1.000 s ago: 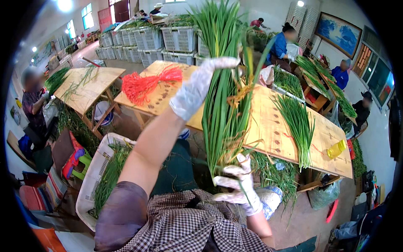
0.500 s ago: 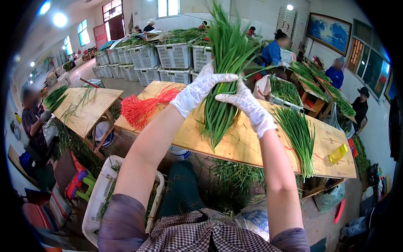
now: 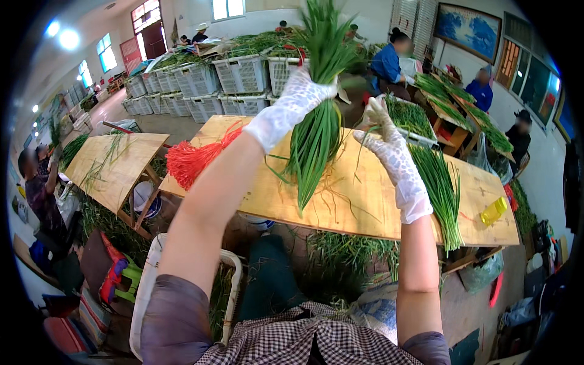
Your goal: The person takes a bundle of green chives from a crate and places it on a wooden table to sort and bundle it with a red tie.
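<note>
My left hand, in a white patterned glove, is closed around the middle of a bunch of long green leaves, which look like garlic chives. The bunch stands upright over the wooden board, its upper leaves blurred by motion. My right hand, gloved the same way, is raised to the right of the bunch, apart from it, with its fingers spread. A few loose leaf strands hang near its fingers. Beside my right wrist a second bunch of green leaves lies on the board. Red plastic strings lie in a bundle at the board's left.
A yellow bottle lies at the board's right end. A white crate stands by my left leg. Stacked white baskets of greens fill the back. Several people work around; another wooden table stands left.
My right hand has let go of the bunch and moved right with its fingers spread. My left hand keeps hold of the bunch, now gripped around its middle.
</note>
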A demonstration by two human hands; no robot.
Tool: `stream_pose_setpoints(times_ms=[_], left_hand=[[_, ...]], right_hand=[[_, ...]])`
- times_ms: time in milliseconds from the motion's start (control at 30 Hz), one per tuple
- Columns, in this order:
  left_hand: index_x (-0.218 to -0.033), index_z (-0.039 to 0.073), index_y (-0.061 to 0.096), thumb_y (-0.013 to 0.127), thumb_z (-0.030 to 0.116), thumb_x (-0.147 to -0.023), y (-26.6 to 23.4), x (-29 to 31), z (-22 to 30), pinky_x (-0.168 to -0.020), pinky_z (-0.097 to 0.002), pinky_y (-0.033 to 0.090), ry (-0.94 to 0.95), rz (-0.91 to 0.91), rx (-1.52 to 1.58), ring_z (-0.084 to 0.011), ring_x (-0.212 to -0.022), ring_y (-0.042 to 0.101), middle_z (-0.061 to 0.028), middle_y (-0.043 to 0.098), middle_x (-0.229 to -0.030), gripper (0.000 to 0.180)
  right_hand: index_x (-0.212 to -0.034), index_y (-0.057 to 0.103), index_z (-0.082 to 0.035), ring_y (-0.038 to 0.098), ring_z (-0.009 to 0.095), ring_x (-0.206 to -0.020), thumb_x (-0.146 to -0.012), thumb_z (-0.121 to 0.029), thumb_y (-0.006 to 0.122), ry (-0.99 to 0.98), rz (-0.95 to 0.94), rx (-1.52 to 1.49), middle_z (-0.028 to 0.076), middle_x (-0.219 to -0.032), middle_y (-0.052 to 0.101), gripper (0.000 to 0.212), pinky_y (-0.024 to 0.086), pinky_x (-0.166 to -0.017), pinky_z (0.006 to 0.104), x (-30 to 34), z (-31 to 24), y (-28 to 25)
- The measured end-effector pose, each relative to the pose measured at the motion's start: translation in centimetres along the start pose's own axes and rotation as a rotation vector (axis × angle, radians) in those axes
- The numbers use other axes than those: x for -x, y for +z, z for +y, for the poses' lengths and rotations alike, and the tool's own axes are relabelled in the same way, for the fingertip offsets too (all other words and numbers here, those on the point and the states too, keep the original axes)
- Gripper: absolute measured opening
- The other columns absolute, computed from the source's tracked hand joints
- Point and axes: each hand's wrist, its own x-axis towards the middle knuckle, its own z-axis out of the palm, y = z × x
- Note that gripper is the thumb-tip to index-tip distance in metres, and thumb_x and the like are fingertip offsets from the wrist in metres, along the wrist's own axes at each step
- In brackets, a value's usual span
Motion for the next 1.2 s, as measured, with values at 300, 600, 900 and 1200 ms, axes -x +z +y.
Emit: stream_pose_setpoints(times_ms=[300, 600, 900, 1200], left_hand=[[-0.102, 0.002, 0.062, 0.074, 0.005, -0.073, 3.6, -0.2, -0.9, -0.072, -0.0283, 0.052, -0.147, -0.114, 0.383, -0.0151, -0.079, 0.064, -0.0078, 0.067, -0.089, 0.031], [-0.084, 0.007, 0.065, 0.076, 0.019, -0.071, -2.0, 1.4, 2.6, -0.071, -0.031, 0.05, -0.031, 0.157, 0.239, -0.0153, -0.07, 0.062, -0.0038, 0.067, -0.08, 0.021], [-0.088, 0.005, 0.06, 0.069, 0.012, -0.079, -2.1, 2.8, -1.5, -0.069, -0.0266, 0.05, 0.2, -0.148, -0.489, -0.0141, -0.072, 0.061, -0.0056, 0.065, -0.083, 0.014], [-0.089, 0.001, 0.061, 0.069, 0.008, -0.076, -3.8, 3.5, -0.5, -0.073, -0.0344, 0.054, -0.208, -0.04, 0.15, -0.0213, -0.075, 0.065, -0.0114, 0.066, -0.08, 0.017]], right_hand=[[-0.144, 0.026, -0.011, 0.05, 0.031, -0.12, -0.072, -0.027, 0.078, -0.006, 0.119, 0.137, 0.019, -0.13, 0.051, 0.091, 0.041, -0.098, 0.0377, -1.6, 2.2, 5.9], [-0.139, 0.038, -0.015, 0.05, 0.034, -0.119, -0.067, -0.037, 0.08, -0.092, 0.219, 0.296, 0.024, -0.132, 0.047, 0.086, 0.04, -0.1, 0.039, 0.7, -0.1, 4.2], [-0.135, 0.044, -0.007, 0.049, 0.031, -0.121, -0.078, -0.027, 0.071, 0.255, 0.187, 0.267, 0.022, -0.129, 0.051, 0.066, 0.039, -0.101, 0.0362, 8.7, 8.5, -2.2], [-0.133, 0.046, -0.003, 0.054, 0.024, -0.113, -0.079, -0.025, 0.073, 0.416, 0.11, 0.0, 0.018, -0.127, 0.055, 0.064, 0.042, -0.096, 0.0312, 14.1, 11.6, 2.1]])
